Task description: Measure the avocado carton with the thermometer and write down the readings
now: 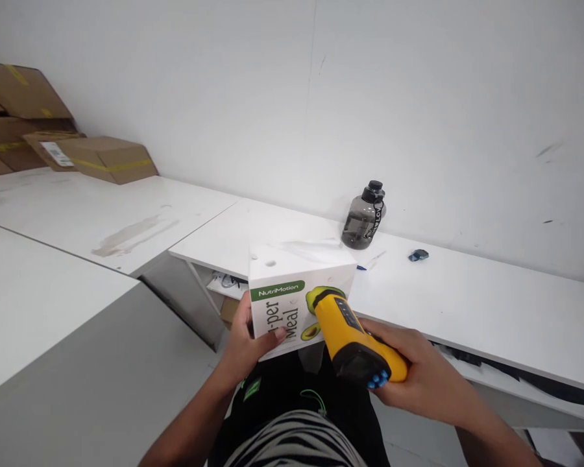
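My left hand (250,337) is closed on the left edge of a white box (277,324), its thumb lying across the front. The box has a green "NutriMotion" band and avocado pictures, and is held tilted above my lap. In my right hand (418,370) is a yellow and black handheld device (343,324) shaped like a barcode scanner or label gun, my fingers wrapped round its grip. Its front end is in front of the box's printed face; whether they touch I cannot tell. Several blue pieces show at its rear end.
A dark translucent water bottle (363,217) stands on the white shelf table (491,305) by the wall. Near it lie a blue pen (361,268) and a small crumpled dark-blue item (418,255). Taped cardboard boxes (111,159) are at the far left on another white table (53,207).
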The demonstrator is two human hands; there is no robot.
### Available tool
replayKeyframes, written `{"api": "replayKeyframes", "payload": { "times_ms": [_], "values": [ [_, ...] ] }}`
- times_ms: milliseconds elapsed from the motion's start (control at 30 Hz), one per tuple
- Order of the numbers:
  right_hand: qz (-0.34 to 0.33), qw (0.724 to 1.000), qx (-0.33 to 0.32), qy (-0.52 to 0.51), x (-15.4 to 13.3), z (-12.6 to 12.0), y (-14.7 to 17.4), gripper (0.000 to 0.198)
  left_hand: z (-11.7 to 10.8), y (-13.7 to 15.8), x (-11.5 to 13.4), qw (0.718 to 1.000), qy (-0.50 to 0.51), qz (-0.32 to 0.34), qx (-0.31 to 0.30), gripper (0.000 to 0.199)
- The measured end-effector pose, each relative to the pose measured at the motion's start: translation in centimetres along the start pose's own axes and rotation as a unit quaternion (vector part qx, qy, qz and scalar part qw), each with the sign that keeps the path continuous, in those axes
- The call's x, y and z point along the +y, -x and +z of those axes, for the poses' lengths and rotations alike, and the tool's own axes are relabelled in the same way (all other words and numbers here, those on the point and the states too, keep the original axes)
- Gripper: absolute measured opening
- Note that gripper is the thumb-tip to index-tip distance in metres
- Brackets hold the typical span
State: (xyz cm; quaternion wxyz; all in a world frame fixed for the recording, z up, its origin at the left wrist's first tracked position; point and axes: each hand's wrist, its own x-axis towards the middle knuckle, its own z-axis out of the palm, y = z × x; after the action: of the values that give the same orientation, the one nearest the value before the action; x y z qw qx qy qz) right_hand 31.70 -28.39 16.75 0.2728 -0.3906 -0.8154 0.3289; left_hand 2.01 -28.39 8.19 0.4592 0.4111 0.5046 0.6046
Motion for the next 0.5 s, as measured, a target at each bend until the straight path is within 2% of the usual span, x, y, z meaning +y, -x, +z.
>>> {"api": "replayKeyframes", "payload": {
  "times_ms": [133, 267, 333, 433, 500],
  "values": [
    [0.000, 1.000, -0.010, -0.011, 0.5, 0.0, -0.1, 0.063, 0.8, 0.5, 0.4, 1.000, 0.010, 0.003, -0.006, 0.070],
    [0.025, 0.998, -0.027, -0.046, 1.1, 0.2, -0.7, 0.058, 1.5, 1.1, 0.3, 0.999, 0.035, 0.001, 0.030, 0.070],
    [0.033, 0.997, -0.024, -0.068, 1.7, 1.0, -0.9, 0.059, 1.6, 0.5, -0.3, 0.999, 0.039, 0.001, 0.036, 0.069],
    [0.048, 0.993, 0.041, -0.101, 2.9, 3.2, -1.5, 0.057, 1.5, -3.4, -1.3, 0.998, 0.008, 0.029, 0.049, 0.068],
    [0.059, 0.984, 0.121, -0.115, 3.9, 4.8, -2.7, 0.052, 1.4, -7.8, -1.7, 0.991, -0.030, 0.074, 0.107, 0.066]
  ]
}}
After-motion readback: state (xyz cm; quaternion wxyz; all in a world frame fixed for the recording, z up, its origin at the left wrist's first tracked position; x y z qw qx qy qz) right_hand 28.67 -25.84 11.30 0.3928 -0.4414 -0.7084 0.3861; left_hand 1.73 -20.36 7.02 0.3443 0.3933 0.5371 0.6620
